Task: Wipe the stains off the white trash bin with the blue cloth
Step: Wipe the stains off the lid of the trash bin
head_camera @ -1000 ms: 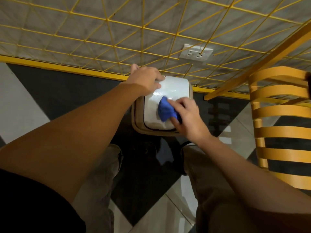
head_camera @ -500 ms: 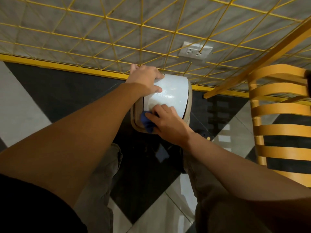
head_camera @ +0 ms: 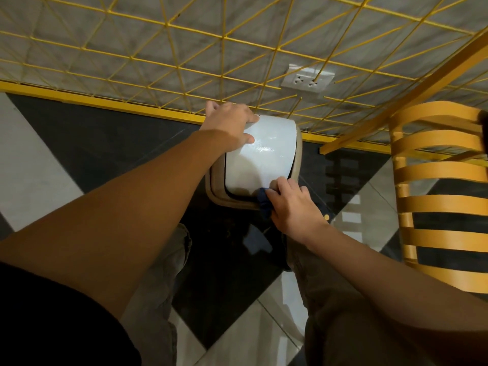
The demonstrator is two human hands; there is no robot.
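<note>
Head view: rim wipe on the white trash bin [head_camera: 261, 159], which stands on the floor [head_camera: 105, 143].
Right hand [head_camera: 293, 207] grip is clamped on the blue cloth [head_camera: 264, 204] at the near right rim; left hand [head_camera: 228, 125] grip curls over the far corner. Best: short firm strokes, bin braced. Cloth mostly hidden; stains indiscernible.
</note>
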